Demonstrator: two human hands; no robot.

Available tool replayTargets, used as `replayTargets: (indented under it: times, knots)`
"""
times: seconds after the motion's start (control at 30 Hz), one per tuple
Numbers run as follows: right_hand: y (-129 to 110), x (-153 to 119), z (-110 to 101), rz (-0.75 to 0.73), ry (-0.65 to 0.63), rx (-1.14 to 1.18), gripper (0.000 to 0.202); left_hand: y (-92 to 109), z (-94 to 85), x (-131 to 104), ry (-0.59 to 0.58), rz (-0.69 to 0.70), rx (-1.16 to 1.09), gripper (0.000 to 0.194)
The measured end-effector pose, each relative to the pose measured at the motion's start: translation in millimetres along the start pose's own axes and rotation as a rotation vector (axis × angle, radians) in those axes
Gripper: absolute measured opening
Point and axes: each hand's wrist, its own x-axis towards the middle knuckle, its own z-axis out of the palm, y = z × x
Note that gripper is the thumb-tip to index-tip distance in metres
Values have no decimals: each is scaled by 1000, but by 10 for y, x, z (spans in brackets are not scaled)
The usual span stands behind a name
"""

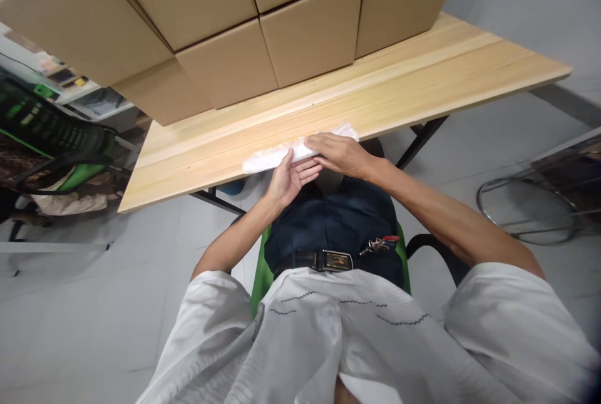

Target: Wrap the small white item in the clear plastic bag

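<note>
A long, narrow bundle of thin white plastic (268, 158), perhaps folded bags, lies along the near edge of the wooden table (206, 153). My right hand (342, 152) comes over it from the right, fingers on top and thumb lower down, with the bundle between them. At the bundle's near side is my left hand (287, 182), palm turned up and fingers stretched out. Its thumb touches the plastic, and its fingertips reach the right hand's thumb. The part of the bundle under my right hand is hidden.
Stacked brown cardboard boxes (310, 31) fill the table's far side. My lap is below the near edge, on a green chair (261, 269). Another black and green chair (51, 134) stands at left. A round metal ring (483, 194) shows low at right.
</note>
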Motion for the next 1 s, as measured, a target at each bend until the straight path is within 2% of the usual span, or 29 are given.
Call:
replayTargets:
  times: [0.23, 0.47, 0.67, 0.8, 0.9, 1.0]
  knots:
    - [18, -30, 39, -14, 43, -76, 64, 102, -90, -105, 62, 17, 56, 49]
    - [32, -40, 95, -77, 79, -229, 59, 212, -81, -162, 65, 109, 64, 34]
    - [10, 2, 102, -67, 63, -223, 56, 268, -40, -118, 71, 146, 201, 37]
    - [-18, 82, 93, -69, 31, -214, 54, 337, -118, -63, 85, 303, 329, 52]
    - [-85, 166, 86, -74, -2, -247, 54, 466, -254, 47, 88, 445, 563, 63]
    - [-197, 283, 89, -56, -31, -275, 55, 634, -345, 204, 144, 726, 905, 55]
